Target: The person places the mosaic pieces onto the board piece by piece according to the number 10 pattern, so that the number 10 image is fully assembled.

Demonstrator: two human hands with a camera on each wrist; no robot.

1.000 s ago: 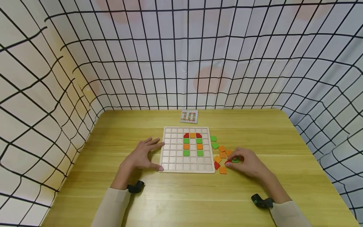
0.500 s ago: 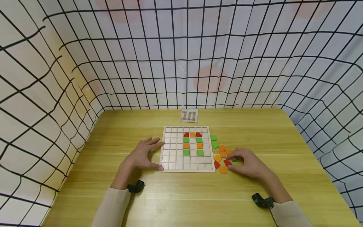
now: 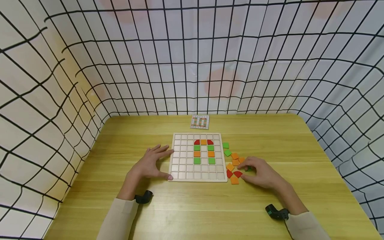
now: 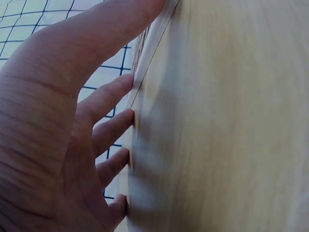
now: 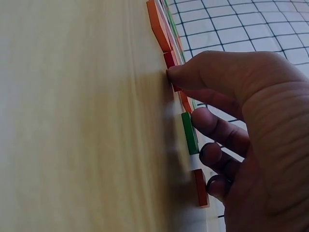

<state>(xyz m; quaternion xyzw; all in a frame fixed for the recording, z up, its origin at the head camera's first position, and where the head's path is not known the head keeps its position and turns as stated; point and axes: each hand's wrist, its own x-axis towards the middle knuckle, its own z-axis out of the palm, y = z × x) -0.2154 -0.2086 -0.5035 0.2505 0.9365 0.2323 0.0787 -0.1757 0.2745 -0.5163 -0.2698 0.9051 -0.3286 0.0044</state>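
The pale wooden grid board (image 3: 183,163) lies flat, with red, orange and green tiles forming an arch in its squares. At its left edge my left hand (image 3: 148,163) is spread, the thumb at the near corner and fingertips along the side. My right hand (image 3: 261,171) is over the loose tiles to the right of the board. Its thumb tip touches a red quarter-round tile (image 3: 238,174) on the table, and its index fingertip is just beyond that tile. Under its curved fingers a green tile (image 5: 190,133) shows, with an orange-red tile (image 5: 201,188) nearby.
Loose orange tiles (image 3: 234,180), green tiles (image 3: 226,145) and another red tile (image 3: 229,174) lie along the board's right side. A small printed pattern card (image 3: 200,122) sits beyond the board. Black-lined white sheeting (image 3: 180,66) surrounds the wooden table (image 3: 192,210).
The red quarter-round tile, earlier between my right thumb and index finger, has turned and shifted left. An orange tile near it slid slightly left. My left hand stays put.
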